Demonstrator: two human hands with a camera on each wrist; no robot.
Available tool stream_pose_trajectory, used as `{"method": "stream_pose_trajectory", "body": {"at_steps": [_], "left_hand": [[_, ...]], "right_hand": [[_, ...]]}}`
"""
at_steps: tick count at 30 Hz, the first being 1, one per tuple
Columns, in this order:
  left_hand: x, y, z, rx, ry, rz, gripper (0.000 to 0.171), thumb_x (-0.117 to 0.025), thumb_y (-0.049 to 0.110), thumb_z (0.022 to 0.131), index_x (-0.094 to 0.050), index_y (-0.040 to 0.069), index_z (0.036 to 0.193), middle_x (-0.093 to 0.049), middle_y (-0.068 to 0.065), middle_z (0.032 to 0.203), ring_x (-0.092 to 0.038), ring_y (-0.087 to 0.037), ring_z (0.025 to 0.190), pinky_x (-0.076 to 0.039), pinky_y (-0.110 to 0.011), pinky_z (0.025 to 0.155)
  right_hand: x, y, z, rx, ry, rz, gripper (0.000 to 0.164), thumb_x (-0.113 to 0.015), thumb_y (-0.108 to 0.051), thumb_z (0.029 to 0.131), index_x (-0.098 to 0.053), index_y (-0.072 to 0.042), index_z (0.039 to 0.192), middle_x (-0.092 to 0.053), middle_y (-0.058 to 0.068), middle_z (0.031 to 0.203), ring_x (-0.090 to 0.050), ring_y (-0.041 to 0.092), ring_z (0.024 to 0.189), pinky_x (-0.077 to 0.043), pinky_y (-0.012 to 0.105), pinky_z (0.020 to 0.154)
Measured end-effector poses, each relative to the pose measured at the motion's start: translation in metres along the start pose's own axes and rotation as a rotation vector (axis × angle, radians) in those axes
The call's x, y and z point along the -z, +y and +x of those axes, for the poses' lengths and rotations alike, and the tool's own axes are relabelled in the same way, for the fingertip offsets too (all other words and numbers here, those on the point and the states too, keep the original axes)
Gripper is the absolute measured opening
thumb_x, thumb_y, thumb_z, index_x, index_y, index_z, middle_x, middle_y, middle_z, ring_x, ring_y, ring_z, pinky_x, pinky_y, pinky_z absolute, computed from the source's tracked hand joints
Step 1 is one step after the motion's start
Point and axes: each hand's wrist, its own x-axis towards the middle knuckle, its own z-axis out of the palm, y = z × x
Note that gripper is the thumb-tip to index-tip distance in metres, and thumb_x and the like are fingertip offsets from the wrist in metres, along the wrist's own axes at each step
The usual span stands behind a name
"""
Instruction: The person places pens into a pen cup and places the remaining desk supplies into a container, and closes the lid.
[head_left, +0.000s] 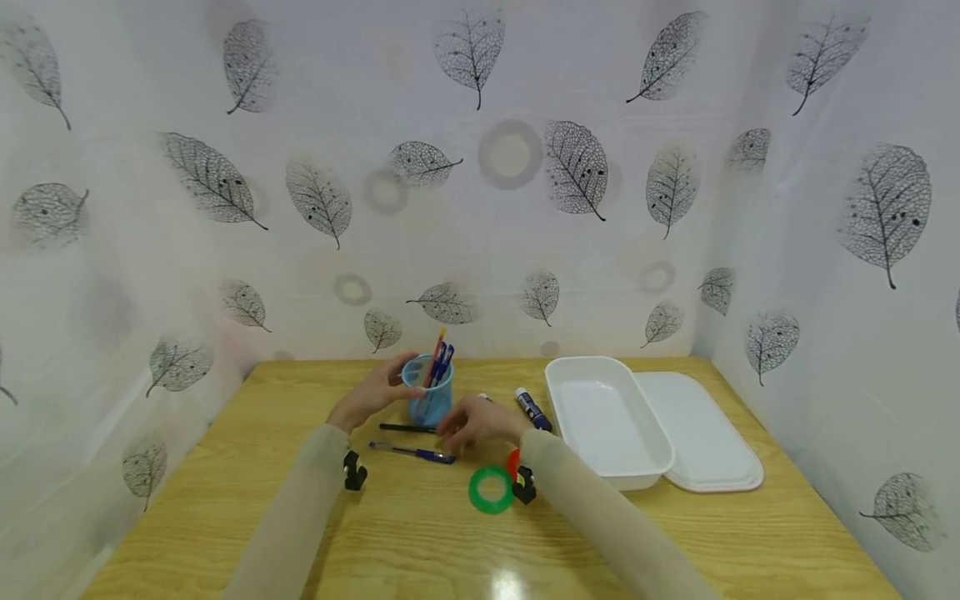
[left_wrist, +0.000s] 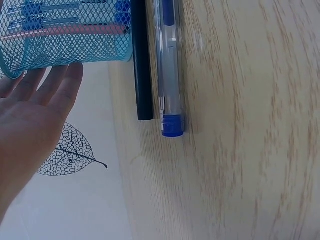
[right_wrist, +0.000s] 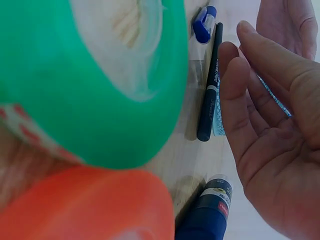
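Observation:
My left hand [head_left: 378, 392] holds a light-blue mesh pen cup [head_left: 433, 408], thumb across its near side and fingers round its far side. In the left wrist view the fingers of that hand [left_wrist: 37, 115] lie along the cup's mesh wall [left_wrist: 75, 47]. Blue pens [head_left: 442, 364] and a red pencil [head_left: 433, 358] stand in the cup. My right hand [head_left: 480, 421], fingers loosely bent and nothing between them, hovers right of the cup, close to a black pen [right_wrist: 212, 90] on the table. Nearer me lies a clear pen with blue ends [head_left: 412, 452].
A green tape roll [head_left: 491, 490] and an orange-red roll [head_left: 513, 463] lie by the right wrist. Beyond it is a dark blue marker-like tube [head_left: 533, 410]. A white tray [head_left: 663, 454] stands at right, its lid [head_left: 701, 429] beside it. A leaf-print curtain [head_left: 510, 250] surrounds the table.

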Motion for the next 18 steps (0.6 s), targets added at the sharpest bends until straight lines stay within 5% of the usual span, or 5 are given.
{"method": "stream_pose_trajectory", "body": {"at_steps": [7, 18], "left_hand": [[-0.002, 0.018, -0.008, 0.025, -0.028, -0.008, 0.077, -0.066, 0.021, 0.083, -0.02, 0.013, 0.144, -0.02, -0.016, 0.147, -0.023, -0.039, 0.13, -0.025, -0.054, 0.101], [-0.001, 0.018, -0.008, 0.015, -0.033, -0.036, 0.074, -0.066, 0.019, 0.083, -0.023, 0.014, 0.143, -0.024, -0.016, 0.145, -0.025, -0.038, 0.13, -0.024, -0.055, 0.101]], "right_hand": [[-0.004, -0.002, 0.002, 0.028, -0.032, -0.079, 0.023, -0.071, -0.009, 0.078, -0.068, -0.006, 0.1, -0.068, -0.004, 0.083, -0.063, 0.008, 0.076, -0.051, 0.024, 0.067], [-0.01, 0.002, 0.007, 0.08, -0.081, -0.196, 0.02, -0.074, -0.018, 0.075, -0.069, -0.012, 0.093, -0.066, -0.01, 0.077, -0.062, 0.005, 0.07, -0.05, 0.021, 0.065]]}}
